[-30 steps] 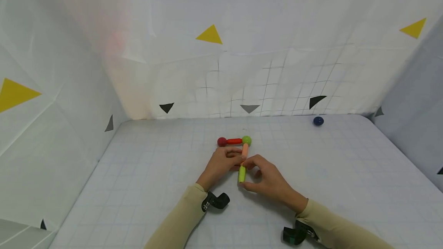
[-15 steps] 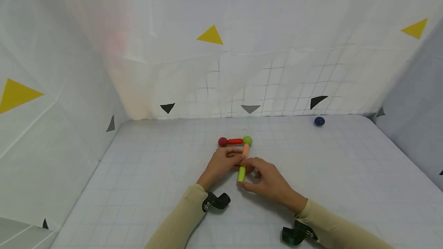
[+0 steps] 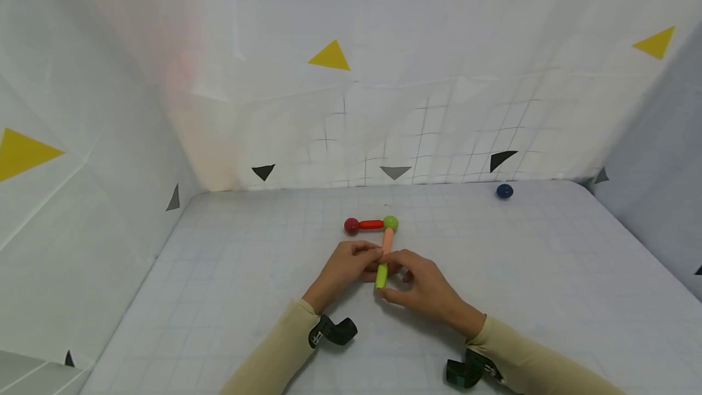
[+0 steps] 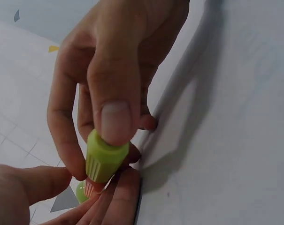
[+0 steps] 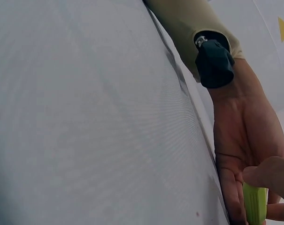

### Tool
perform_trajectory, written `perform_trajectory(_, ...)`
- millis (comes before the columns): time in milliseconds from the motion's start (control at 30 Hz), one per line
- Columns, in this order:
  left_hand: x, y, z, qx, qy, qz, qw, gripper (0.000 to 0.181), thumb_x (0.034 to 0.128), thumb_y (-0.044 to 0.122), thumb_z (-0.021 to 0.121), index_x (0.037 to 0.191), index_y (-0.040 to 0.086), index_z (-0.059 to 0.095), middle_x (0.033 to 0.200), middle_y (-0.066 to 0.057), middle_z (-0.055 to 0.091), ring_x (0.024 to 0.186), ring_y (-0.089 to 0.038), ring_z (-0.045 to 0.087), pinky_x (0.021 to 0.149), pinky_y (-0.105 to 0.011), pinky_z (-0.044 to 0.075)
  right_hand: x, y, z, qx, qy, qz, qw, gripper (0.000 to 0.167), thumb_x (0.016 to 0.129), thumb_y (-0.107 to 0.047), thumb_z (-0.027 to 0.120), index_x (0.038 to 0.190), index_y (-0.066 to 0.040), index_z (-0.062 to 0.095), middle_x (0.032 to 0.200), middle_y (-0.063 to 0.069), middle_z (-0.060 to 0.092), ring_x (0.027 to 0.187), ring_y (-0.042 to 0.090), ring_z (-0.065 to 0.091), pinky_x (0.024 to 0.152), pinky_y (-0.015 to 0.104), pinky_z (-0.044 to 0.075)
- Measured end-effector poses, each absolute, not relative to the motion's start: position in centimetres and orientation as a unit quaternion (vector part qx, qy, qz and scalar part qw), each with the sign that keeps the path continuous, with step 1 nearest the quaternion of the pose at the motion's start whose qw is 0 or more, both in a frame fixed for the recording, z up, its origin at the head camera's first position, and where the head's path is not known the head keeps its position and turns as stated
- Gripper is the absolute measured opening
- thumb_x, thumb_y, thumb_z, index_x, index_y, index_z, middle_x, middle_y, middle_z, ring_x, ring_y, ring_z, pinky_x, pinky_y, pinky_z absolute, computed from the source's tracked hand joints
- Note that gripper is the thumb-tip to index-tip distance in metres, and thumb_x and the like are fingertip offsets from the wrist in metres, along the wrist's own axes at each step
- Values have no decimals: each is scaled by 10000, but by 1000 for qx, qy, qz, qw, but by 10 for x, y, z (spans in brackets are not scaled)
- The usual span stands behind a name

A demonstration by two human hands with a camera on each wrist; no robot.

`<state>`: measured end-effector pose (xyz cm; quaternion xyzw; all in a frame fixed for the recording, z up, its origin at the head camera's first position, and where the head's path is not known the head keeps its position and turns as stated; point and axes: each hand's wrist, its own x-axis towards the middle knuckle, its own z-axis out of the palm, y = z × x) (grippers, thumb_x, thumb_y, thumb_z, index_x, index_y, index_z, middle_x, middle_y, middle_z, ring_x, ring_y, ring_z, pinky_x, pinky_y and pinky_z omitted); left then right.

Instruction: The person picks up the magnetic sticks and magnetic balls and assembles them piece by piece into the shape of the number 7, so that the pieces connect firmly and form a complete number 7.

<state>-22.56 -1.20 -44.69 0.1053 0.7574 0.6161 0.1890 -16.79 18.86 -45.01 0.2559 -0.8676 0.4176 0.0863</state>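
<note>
A red ball [image 3: 351, 225], a red rod [image 3: 371, 224] and a green ball [image 3: 390, 223] lie joined in a row in the head view. From the green ball an orange rod [image 3: 387, 239] runs toward me. My left hand [image 3: 340, 270] pinches its near part from the left. My right hand [image 3: 425, 285] holds a yellow-green ribbed rod [image 3: 381, 276] in line with it, thumb at the near end. In the left wrist view the yellow-green rod [image 4: 104, 157] sits under the right thumb, close to the orange rod [image 4: 89, 188]. Fingers hide where the rods meet.
A dark blue ball [image 3: 504, 191] stands near the back right edge of the white table [image 3: 219, 297]. White sheets with yellow and dark triangles rise behind and at both sides. Each wrist carries a small black camera, such as the left one [image 3: 334, 331].
My left hand has drawn back slightly toward me, baring more of the orange rod. My right hand and the yellow-green rod have barely moved. The other pieces stay in place.
</note>
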Motion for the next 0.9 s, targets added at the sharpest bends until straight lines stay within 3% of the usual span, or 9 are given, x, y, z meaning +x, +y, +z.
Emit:
perform_trajectory(100, -220, -14, -445, 91, 755, 620, 194, 287, 1027, 280, 677, 1213, 76, 756, 1068, -15, 760, 988, -158, 725, 958, -381, 548, -168, 189, -451, 252, -870, 417, 82, 513, 811, -197, 921, 1266, -132, 692, 1133, -92, 667, 970, 193, 624, 726, 337, 561)
perform_trajectory(300, -211, -17, -444, 87, 717, 657, 216, 317, 1003, 201, 677, 1256, 15, 720, 1080, -86, 756, 959, -215, 740, 828, -351, 604, -167, 189, -452, 253, -869, 417, 87, 516, 807, -173, 921, 1262, -119, 684, 1099, -69, 663, 943, 193, 619, 714, 323, 556)
perform_trajectory(633, -208, -20, -448, 116, 717, 652, 219, 459, 944, 214, 780, 1360, 51, 678, 1137, -47, 749, 1047, -186, 704, 902, -331, 570, -168, 191, -452, 251, -875, 407, 78, 525, 808, -143, 908, 1280, -103, 680, 1094, -86, 644, 954, 190, 613, 738, 323, 559)
perform_trajectory(900, -206, -22, -447, 116, 720, 647, 222, 446, 942, 199, 789, 1352, 58, 683, 1135, -51, 740, 1027, -191, 698, 886, -337, 580, -168, 195, -444, 260, -877, 401, 47, 550, 861, -201, 876, 1350, -99, 645, 1109, -69, 661, 973, 189, 631, 765, 354, 571)
